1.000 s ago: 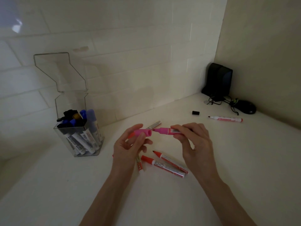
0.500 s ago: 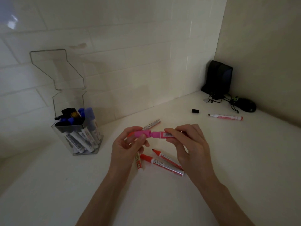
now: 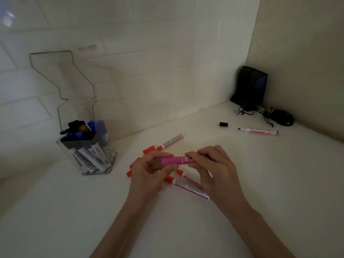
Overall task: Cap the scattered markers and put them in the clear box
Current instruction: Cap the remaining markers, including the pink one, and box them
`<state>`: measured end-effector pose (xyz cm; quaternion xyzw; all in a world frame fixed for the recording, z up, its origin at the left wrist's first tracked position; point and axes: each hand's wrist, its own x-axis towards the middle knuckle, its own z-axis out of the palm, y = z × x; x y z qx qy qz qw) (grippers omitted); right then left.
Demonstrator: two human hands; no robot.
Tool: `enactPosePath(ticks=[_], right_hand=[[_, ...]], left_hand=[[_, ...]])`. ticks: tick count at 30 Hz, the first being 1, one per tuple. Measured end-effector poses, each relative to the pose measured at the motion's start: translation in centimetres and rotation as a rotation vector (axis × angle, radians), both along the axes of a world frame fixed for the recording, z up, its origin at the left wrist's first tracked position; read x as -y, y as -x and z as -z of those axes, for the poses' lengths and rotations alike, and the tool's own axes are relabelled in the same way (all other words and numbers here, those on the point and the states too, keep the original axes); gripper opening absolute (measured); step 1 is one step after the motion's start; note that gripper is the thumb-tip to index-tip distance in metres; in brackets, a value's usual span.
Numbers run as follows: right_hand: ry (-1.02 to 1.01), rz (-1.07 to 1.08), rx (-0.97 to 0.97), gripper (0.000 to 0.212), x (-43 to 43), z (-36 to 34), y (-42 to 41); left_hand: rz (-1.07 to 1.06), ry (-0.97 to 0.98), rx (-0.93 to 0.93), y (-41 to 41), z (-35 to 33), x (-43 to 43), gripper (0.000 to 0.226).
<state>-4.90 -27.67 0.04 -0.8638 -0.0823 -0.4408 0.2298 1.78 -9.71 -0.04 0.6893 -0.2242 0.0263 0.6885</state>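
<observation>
My left hand [image 3: 149, 170] grips the pink cap [image 3: 170, 161], which sits on the end of a pink marker [image 3: 187, 160] that my right hand [image 3: 214, 168] pinches by the barrel. Both hands hover over the middle of the white counter. Under them lie two red markers [image 3: 188, 185], partly hidden by my fingers. Another red-capped marker [image 3: 171, 140] lies behind the hands, with loose red caps [image 3: 149, 149] beside it. The clear box [image 3: 89, 151] stands at the left with its lid up, holding several black and blue markers. An uncapped red-barrelled marker [image 3: 258, 131] and a black cap [image 3: 223, 124] lie far right.
A black speaker [image 3: 250, 86], tangled cables [image 3: 247, 108] and a black mouse [image 3: 282, 118] sit in the back right corner. Tiled wall runs behind the counter and a plain wall closes the right side.
The pink cap and the marker were apart a second ago; my hands pushed them together and the cap now sits on the marker's end.
</observation>
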Motion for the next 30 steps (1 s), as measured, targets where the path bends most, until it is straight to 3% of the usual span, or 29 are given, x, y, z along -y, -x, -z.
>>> enactPosePath(ticks=[7,10,12,14,23,28,30], right_hand=[[-0.136,-0.079,-0.134,0.021,0.7,-0.3,0.0],[-0.197,-0.081,-0.152,0.024,0.6,-0.7,0.2],[-0.198,-0.087,-0.155,0.024,0.3,-0.9,0.3],[-0.18,-0.099,-0.144,0.023,-0.1,-0.9,0.4],[-0.205,-0.134,-0.155,0.024,-0.3,-0.9,0.4],[-0.476,-0.352,-0.316,0.02,-0.7,-1.0,0.3],[-0.536,-0.388,-0.349,0.021,-0.7,-1.1,0.3]], left_hand=[[0.037,-0.016,0.046,-0.3,0.2,0.5,0.025],[0.076,0.018,0.042,-0.5,-0.4,0.7,0.034],[0.087,0.149,-0.137,-0.6,-1.3,0.6,0.057],[0.111,0.29,-0.349,-0.7,-2.1,0.5,0.066],[0.068,0.31,-0.378,-1.1,-2.2,-0.1,0.062],[0.176,0.308,-0.334,-0.2,-2.9,0.4,0.027],[0.302,0.309,-0.28,0.1,-2.4,0.2,0.026]])
